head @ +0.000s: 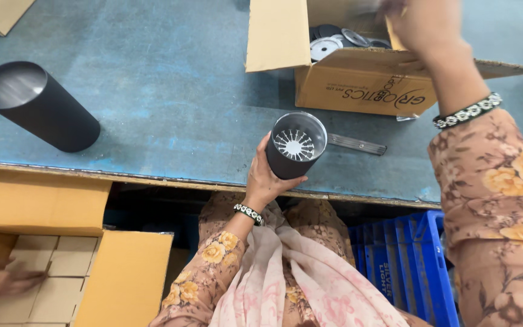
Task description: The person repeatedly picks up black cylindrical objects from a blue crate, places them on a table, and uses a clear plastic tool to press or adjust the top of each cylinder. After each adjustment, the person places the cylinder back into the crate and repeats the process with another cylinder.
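While the left hand [264, 178] had its grip wrapped around a short black cylinder [295, 145], the open end faced up so you could see a white finned piece sitting inside it. It was held just over the near edge of the blue surface [171, 91], not resting on it. The right hand [422, 24] was up at the open cardboard box [358, 85], reaching in among a pile of round metal discs [334, 43]. That hand was blurred and partly cut off by the frame, so I couldn't tell whether its grip had closed on a disc or was still loose, maybe just touching one.

Progress-wise, I'd say the cylinder in hand was only partly put together: fins in, nothing covering the top yet. A longer black tube [37, 106] lay on its side well apart to the left, and a thin grey metal strip [355, 144] sat just behind the held cylinder. Down at lower left, another person's hand [1, 280] rested on small tan boxes [49, 278] packed in a carton. A blue plastic crate [407, 260] sat under the surface at the right.
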